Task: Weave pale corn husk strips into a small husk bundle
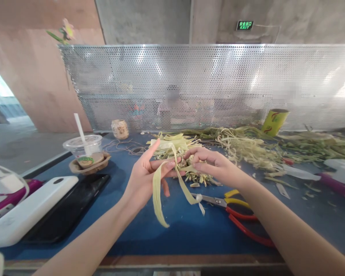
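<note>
My left hand has its index finger raised, while the thumb and other fingers pinch a long, pale green strip of dried plant leaf, like husk. One end hangs in a curve below the hand; another length slants down to a whitish tip near the scissors. Just to the right, my right hand is curled, its fingertips closed at a pale piece of the strip beside the left fingers. Behind both hands lies a pile of cut pale strips. Red-and-yellow-handled scissors lie partly under my right forearm.
At left are a lidded cup with straw, a white power bank and a black phone. Loose fibres and a yellow-green can lie towards the right. A perforated metal screen borders the blue table.
</note>
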`<state>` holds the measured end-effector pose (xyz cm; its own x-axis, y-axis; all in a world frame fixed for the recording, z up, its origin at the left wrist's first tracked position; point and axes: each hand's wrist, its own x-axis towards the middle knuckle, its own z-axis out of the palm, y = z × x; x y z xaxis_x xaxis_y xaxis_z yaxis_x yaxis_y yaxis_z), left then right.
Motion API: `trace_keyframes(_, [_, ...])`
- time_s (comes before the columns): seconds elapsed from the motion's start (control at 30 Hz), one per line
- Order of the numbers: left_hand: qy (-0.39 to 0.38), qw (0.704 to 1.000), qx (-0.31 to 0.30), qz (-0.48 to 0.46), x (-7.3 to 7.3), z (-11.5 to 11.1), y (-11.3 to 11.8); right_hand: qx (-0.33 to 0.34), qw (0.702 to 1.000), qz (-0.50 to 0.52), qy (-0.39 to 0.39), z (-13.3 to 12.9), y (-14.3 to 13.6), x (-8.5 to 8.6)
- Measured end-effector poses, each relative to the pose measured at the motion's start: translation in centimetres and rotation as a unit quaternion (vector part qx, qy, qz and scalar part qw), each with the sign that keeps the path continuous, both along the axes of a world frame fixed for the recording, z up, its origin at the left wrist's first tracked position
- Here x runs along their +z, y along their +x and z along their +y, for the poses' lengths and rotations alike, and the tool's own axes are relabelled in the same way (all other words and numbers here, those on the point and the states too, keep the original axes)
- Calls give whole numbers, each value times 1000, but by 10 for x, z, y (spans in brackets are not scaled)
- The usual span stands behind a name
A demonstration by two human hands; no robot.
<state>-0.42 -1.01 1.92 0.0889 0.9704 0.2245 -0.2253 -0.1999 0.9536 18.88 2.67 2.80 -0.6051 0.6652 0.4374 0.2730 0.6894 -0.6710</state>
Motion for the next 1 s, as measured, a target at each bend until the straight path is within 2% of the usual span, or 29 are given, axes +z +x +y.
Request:
trace_keyframes(0.07, [3,1000,15,24,0,-2,1,-1,1000,-18,-11,-3,-4,0])
trace_keyframes(0.17, [1,999,-1,48,-2,-4,3,-32,999,-26,-7,-6,-13,-7])
trace_keyframes(0.3, [7,998,-17,61,-7,-2,3,-120,992,37,24,-6,-22,-19])
trace_keyframes(0.37, [10,998,-22,66,-8,-2,3,-141,987,66,39,-5,-23,-23])
trace_keyframes(0.43, [10,998,-22,65,-8,-2,2,-117,990,74,30,-5,-23,-24])
trace_keyframes(0.57, [12,999,-22,39,-6,-3,4,-28,996,71,-46,-5,-24,-21])
trace_keyframes(0.73, [16,998,2,64,-6,-3,5,-38,992,88,-79,-2,-22,-19])
trace_keyframes(0.9, [40,996,13,74,-5,-2,1,14,970,143,-197,2,-19,-18])
trace_keyframes(1.0, [67,994,15,84,-4,-3,-2,26,958,158,-238,2,-19,-18])
